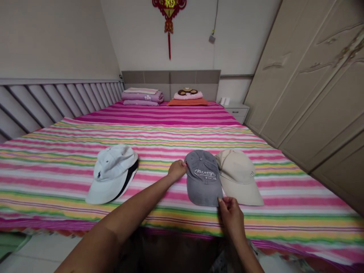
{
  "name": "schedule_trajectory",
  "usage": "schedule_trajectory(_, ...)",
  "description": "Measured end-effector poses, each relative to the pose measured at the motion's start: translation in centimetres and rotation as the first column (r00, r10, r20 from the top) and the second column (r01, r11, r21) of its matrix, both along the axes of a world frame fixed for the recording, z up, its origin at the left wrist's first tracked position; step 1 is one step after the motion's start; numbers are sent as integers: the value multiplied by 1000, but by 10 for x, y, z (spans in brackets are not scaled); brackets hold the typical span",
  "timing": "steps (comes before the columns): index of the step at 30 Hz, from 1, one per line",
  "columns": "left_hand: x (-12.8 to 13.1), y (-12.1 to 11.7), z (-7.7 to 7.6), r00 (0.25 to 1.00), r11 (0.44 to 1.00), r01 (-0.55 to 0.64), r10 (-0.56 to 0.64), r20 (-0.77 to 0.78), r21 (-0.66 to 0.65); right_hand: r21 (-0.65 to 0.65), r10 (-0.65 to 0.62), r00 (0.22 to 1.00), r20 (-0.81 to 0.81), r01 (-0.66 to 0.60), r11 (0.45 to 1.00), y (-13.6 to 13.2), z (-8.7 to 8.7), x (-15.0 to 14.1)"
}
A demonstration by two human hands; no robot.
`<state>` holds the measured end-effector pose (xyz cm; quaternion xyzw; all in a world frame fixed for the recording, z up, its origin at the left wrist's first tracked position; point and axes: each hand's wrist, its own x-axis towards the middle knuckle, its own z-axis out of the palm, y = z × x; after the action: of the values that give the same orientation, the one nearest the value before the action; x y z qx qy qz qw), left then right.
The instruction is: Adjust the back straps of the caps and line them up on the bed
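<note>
Left hand (178, 169): fingers closed on the left edge of the gray cap (201, 178), by the crown. Right hand (231, 212): thumb and fingers pinching the right front corner of the same cap's brim. So 2 hands, 1 cap between them.

Gray cap lies crown up on the striped sheet (159, 140), near edge of the bed, right of center. Brim points at the wearer, crown toward the headboard (193, 81); long axis runs front to back, roughly square to the bed's near edge. White script across the front, can't read it for sure, starts maybe "Ha" or "A". Small boxed label under it, too small to read.

Beige cap (237, 174) touching it on the right: 1, small dark mark on the front, unreadable; brim toward the wearer, angled right.

Well left: white cap (113, 170), dark logo like a horse rider, no letters that I can make out. Brim toward the wearer and left. Black edge and another pale edge show beneath, so stacked; exact count hidden.

Further out: 1 red wall hanging (169, 15) with a gold character, looks like 福; 2 bedding piles, purple bedding (142, 98) left, pink pillow (187, 95) on orange cloth (187, 102) right; 1 nightstand (237, 110).
</note>
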<state>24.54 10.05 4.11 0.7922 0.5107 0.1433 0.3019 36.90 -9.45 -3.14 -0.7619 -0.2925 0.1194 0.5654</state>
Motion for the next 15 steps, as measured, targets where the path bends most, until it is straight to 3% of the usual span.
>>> schedule_trajectory(3,14,0,21,995,971,87,-71,-77,225,-82,114,962,248,-97,992,-5,-1,-10)
schedule_trajectory(5,29,-1,32,977,924,190,-146,-153,331,-149,173,855,489,-113,982,-7,-5,-17)
schedule_trajectory(8,51,0,40,928,840,340,-228,-295,422,-131,129,660,740,-47,990,-8,-13,-23)
schedule_trajectory(11,69,5,38,870,771,448,-258,-421,453,-74,76,516,853,-23,997,-7,-17,-23)
schedule_trajectory(15,83,12,32,809,724,520,-249,-532,453,-81,90,458,884,-41,996,-4,-17,-21)
